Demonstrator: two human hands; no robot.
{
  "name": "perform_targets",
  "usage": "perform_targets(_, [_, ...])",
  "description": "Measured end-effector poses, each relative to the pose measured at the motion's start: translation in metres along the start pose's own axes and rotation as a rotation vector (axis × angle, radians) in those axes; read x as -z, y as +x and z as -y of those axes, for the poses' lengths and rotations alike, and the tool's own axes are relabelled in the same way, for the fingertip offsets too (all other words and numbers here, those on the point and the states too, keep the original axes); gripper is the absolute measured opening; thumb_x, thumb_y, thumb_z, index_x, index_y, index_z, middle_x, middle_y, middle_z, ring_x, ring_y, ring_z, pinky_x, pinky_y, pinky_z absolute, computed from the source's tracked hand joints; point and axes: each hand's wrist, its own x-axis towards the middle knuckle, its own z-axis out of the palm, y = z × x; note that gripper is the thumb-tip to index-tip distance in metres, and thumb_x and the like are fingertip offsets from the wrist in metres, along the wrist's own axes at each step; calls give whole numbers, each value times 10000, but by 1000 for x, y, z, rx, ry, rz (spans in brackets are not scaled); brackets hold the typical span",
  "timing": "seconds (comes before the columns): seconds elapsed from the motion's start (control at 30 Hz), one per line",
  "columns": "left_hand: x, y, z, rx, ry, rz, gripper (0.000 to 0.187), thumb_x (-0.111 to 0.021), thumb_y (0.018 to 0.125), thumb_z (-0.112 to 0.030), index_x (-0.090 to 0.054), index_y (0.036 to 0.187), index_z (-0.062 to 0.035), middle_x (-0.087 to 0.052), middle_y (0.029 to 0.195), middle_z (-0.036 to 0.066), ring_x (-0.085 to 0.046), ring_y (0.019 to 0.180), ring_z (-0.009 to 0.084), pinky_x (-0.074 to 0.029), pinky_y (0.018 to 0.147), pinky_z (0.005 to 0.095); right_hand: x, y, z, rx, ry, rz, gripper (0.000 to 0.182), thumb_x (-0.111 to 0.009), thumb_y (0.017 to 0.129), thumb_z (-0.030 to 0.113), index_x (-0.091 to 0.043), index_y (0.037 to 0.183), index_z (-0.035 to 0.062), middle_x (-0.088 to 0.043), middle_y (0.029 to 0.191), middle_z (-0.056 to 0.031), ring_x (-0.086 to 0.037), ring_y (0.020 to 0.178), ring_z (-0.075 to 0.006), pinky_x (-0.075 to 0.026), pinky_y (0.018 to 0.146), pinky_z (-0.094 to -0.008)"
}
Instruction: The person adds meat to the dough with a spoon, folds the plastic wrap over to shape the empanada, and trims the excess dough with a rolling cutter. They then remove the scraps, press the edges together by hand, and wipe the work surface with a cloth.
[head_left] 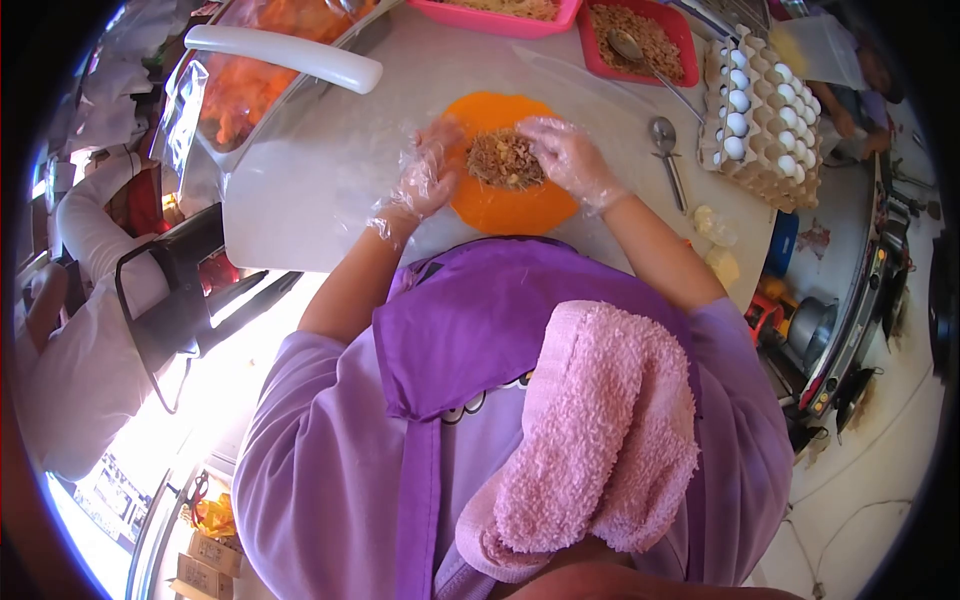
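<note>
A flat round sheet of orange dough [520, 212] lies on the table in front of me, with a mound of shredded brown filling [503, 160] at its middle. My left hand [432, 168], in a clear plastic glove, rests at the dough's left edge with its fingers stretched forward. From the right, my right hand [572, 158], gloved the same way, reaches over the dough. Its fingertips touch the filling's right side, fingers apart and slightly bent.
A white rolling pin [284, 58] lies by orange dough under plastic at upper left. A red tray of brown filling [640, 42] with a spoon and a pink tray [500, 14] stand at the back. Egg cartons [755, 120] and a loose spoon [668, 160] are at right.
</note>
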Motion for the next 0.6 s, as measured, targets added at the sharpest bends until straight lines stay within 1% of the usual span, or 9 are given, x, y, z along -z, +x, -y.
perform_targets(0.03, [0,2,-4,-3,-1,3,587,-566,741,-104,-451,1316,-67,-375,1421,190,-247,1372,373,-80,1120,533,-2,5,-2,-49,-50,14,312,-574,866,167,-615,1148,41,-615,1153,-144,-554,1107,-306,-423,968,-388])
perform_targets(0.07, [-2,6,-8,14,116,68,663,-557,751,-157,-351,1371,-46,-366,1423,200,-230,1377,375,-64,1117,544,-4,10,-4,-97,-100,28,364,-564,878,235,-590,1183,39,-594,1188,-158,-535,1128,-319,-412,978,-390])
perform_targets(0.2, [-13,24,-16,84,309,186,845,-531,763,-293,-141,1448,11,-328,1437,226,-192,1383,386,-33,1113,554,-16,16,-7,-154,-131,69,441,-516,919,315,-531,1247,21,-542,1256,-182,-486,1186,-326,-352,1031,-393])
perform_targets(0.27, [-11,27,-14,59,254,222,844,-527,767,-291,-134,1448,18,-309,1449,225,-190,1383,388,-35,1116,547,-16,18,-7,-191,-201,261,505,-491,929,365,-495,1280,1,-503,1305,-185,-475,1200,-327,-343,1040,-383])
perform_targets(0.33, [-10,30,-10,34,197,257,844,-523,771,-289,-128,1447,24,-289,1461,224,-189,1383,389,-37,1118,540,-15,15,-3,-199,-208,291,499,-502,930,353,-484,1295,13,-495,1317,-181,-473,1206,-324,-342,1041,-384])
perform_targets(0.43, [-14,28,-5,23,30,333,836,-499,793,-279,-84,1457,13,-236,1489,218,-163,1395,381,-31,1126,513,-7,10,3,-219,-104,275,496,-520,931,333,-467,1319,28,-489,1329,-174,-475,1210,-313,-351,1032,-380])
perform_targets(0.5, [-19,23,-6,29,-813,66,822,-472,807,-251,-45,1462,4,-204,1504,210,-136,1408,359,-3,1129,490,-1,5,2,-231,4,227,499,-528,930,325,-460,1328,32,-491,1330,-171,-480,1208,-306,-362,1023,-374])
perform_targets(0.53, [-14,21,-4,29,-814,69,822,-472,807,-251,-45,1462,4,-204,1504,210,-136,1408,359,-3,1129,490,1,1,0,-289,119,162,494,-538,927,304,-455,1332,32,-499,1322,-172,-482,1205,-308,-369,1017,-370])
perform_targets(0.6, [3,17,4,41,-369,69,813,-452,809,-222,-24,1467,-10,-201,1504,211,-115,1416,347,-13,1129,491,5,-7,-8,-345,232,94,491,-549,925,283,-450,1335,32,-507,1313,-173,-485,1202,-310,-375,1012,-367])
